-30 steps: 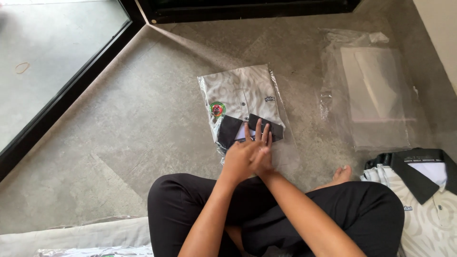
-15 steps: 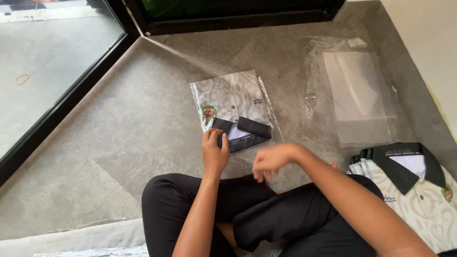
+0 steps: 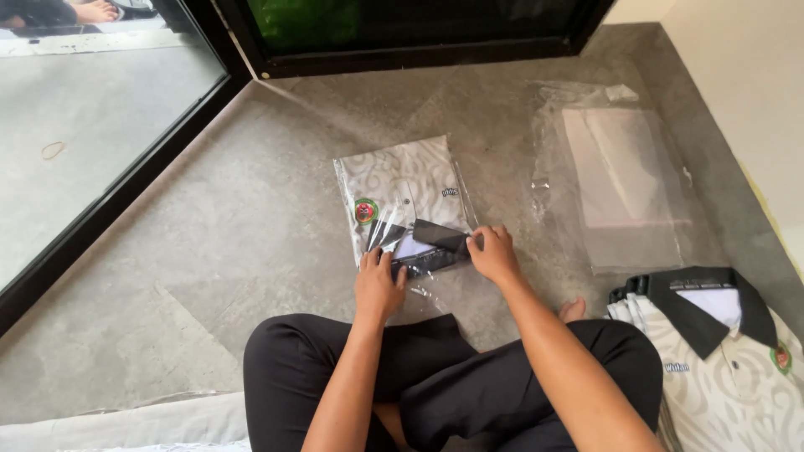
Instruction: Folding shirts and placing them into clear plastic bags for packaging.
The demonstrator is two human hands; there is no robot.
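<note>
Both hands work at the near end of a folded shirt in a clear plastic bag (image 3: 406,205), which lies flat on the grey floor (image 3: 209,251) at the middle of the frame. In the head view, the only one, the left hand (image 3: 378,285) rests palm down on the lower left corner of the bag, fingers loosely spread, pressing rather than gripping. The right hand (image 3: 494,254) sits at the lower right corner with its fingertips pinched on the bag's edge beside the shirt's dark collar (image 3: 431,243). The shirt is pale with a swirling pattern and a small round badge.

Right of the bagged shirt, apart from it, a stack of empty clear bags (image 3: 624,180) lies in the upper right of the frame. At the lower right edge a pile of folded shirts (image 3: 724,368) of the same pattern waits unbagged, dark collar on top. The person sits cross-legged, black trousers (image 3: 452,377) filling the bottom of the frame, a bare toe showing just beside the right forearm.

As a judgement: the thin film looks slippery, so the pinch could slide off. If the left hand's pressure lets up, the shirt could shift inside and lose its fold. A hard pull at the corner could tear or crease the plastic, and an uneven one could leave the collar bunched at the opening.
</note>
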